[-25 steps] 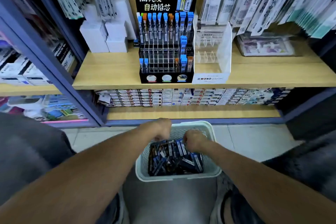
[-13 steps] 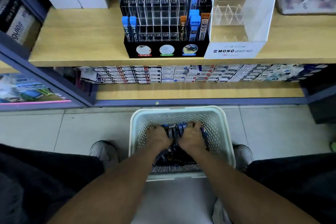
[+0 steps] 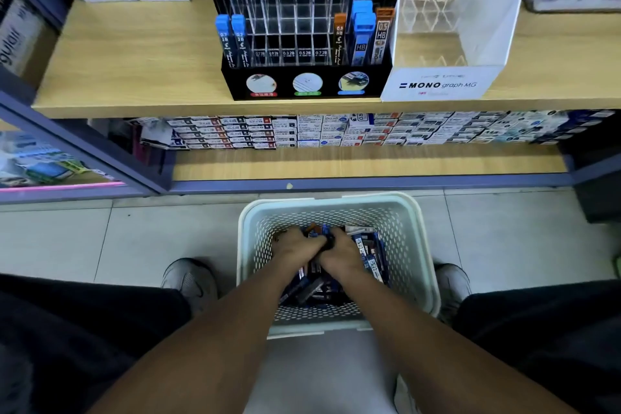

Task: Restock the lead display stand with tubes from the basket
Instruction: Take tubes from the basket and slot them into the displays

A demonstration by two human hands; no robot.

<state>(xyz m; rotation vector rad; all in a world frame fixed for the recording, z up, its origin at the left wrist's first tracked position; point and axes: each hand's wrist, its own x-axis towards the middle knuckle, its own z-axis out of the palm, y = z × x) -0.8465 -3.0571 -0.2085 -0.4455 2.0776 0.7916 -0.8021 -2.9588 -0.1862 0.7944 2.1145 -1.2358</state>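
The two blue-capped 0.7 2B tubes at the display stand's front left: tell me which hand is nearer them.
Left. The left hand lies in the basket, below and slightly right of the tubes; the right hand lies farther right. Neither is close.

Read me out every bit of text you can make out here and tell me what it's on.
"MONO graph MG": front of the clear display box.
"0.7 2B": two blue-capped tubes at the lead display stand's front left.
"0.5 HB": orange-capped tube and brown-capped tube.
"HB": tall blue tubes.
"0.3 2B", "0.5 2B", "0.7 2B": slot labels.
Stacked boxes and basket tubes: unreadable.
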